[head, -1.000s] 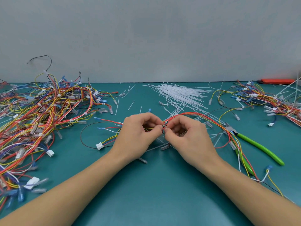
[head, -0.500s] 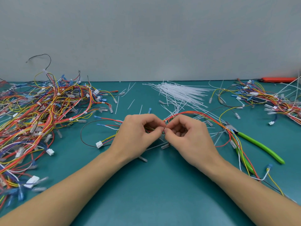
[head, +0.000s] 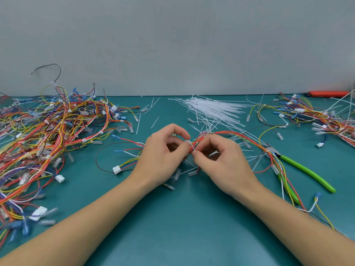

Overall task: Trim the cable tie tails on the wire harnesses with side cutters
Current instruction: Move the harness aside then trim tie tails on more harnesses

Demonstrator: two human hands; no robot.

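A wire harness [head: 240, 136] of red, orange and yellow wires lies across the middle of the teal table. My left hand [head: 163, 156] grips its bundle with curled fingers. My right hand [head: 221, 160] pinches a white cable tie [head: 191, 146] wrapped around the bundle where the two hands meet. Green-handled side cutters [head: 305, 169] lie on the table to the right of my right hand, partly under the harness wires. No hand touches them.
A large heap of harnesses [head: 48, 135] fills the left side. A loose pile of white cable ties [head: 213, 110] lies behind my hands. Another harness heap [head: 315, 116] sits at the far right, with an orange tool [head: 328, 93] by the wall.
Both hands have stayed together at the bundle; the fingers shifted slightly as they work the tie. The cutters have not moved.
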